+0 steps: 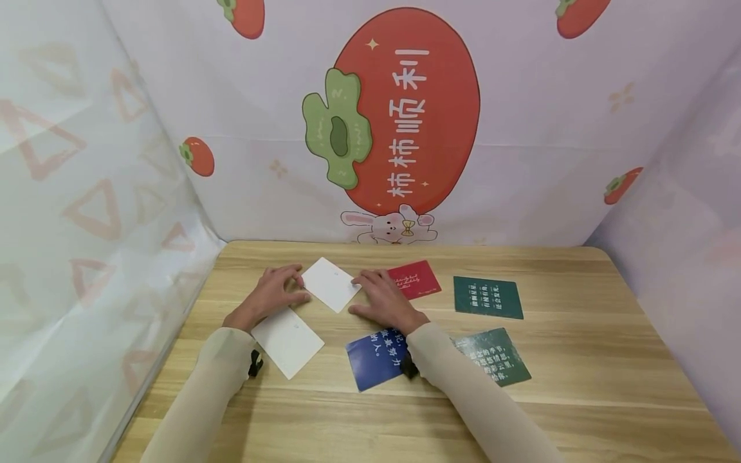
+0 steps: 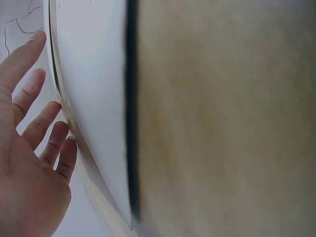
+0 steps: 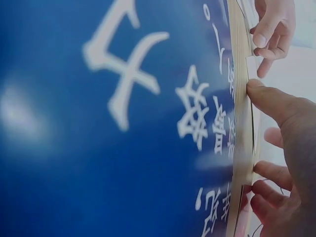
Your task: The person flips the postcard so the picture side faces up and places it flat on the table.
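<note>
A white card (image 1: 331, 285) lies on the wooden table between both hands, a small faint mark near its top right. At its left corner is my left hand (image 1: 267, 297), fingers loosely bent and spread, holding nothing. My right hand (image 1: 383, 301) is at the card's right corner, fingertips down at the table and one reaching the card's edge. In the right wrist view, the thumb (image 3: 276, 101) is extended and the fingers are spread. Another white card (image 1: 288, 343) lies below the left hand. Under the right wrist is a blue card (image 1: 373, 366) with white characters, partly covered.
A red card (image 1: 419, 280) lies just beyond the right hand, partly hidden by it. To the right are a dark green card (image 1: 488, 297) and a second green card (image 1: 498, 357), which the right sleeve overlaps. Printed cloth walls (image 1: 521, 161) enclose the wooden table (image 1: 596, 360).
</note>
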Demonstrator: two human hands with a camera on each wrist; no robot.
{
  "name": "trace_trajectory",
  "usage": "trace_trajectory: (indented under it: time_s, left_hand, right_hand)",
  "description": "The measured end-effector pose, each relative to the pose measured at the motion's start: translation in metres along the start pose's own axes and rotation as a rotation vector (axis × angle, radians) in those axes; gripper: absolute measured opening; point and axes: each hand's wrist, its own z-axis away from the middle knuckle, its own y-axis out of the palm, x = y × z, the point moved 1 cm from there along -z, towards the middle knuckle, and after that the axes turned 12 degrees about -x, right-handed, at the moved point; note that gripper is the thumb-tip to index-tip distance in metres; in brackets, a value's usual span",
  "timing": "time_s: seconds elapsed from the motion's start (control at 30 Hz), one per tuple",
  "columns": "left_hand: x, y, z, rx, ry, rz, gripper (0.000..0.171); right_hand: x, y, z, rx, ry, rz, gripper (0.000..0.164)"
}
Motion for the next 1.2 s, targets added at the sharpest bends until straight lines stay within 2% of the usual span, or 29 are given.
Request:
trace_trajectory:
  time_s: [0.27,0.77,1.0,1.2]
  left_hand:
    - [-0.001,0.001,-0.002,-0.006,0.005,-0.006,0.025]
    - [-0.007,0.010,-0.008,-0.062,0.036,-0.062,0.022]
    - [-0.010,0.012,-0.010,-0.072,0.067,-0.033,0.019]
    - [-0.009,0.012,-0.008,-0.087,0.086,0.002,0.017]
  right_hand:
    - [0.005,0.003,-0.001,-0.024,0.007,-0.003,0.072]
    - [0.011,0.006,-0.003,-0.063,0.055,-0.006,0.064]
    - [0.015,0.008,-0.002,-0.100,0.050,0.004,0.058]
    - [0.018,0.010,-0.003,-0.090,0.050,0.013,0.056]
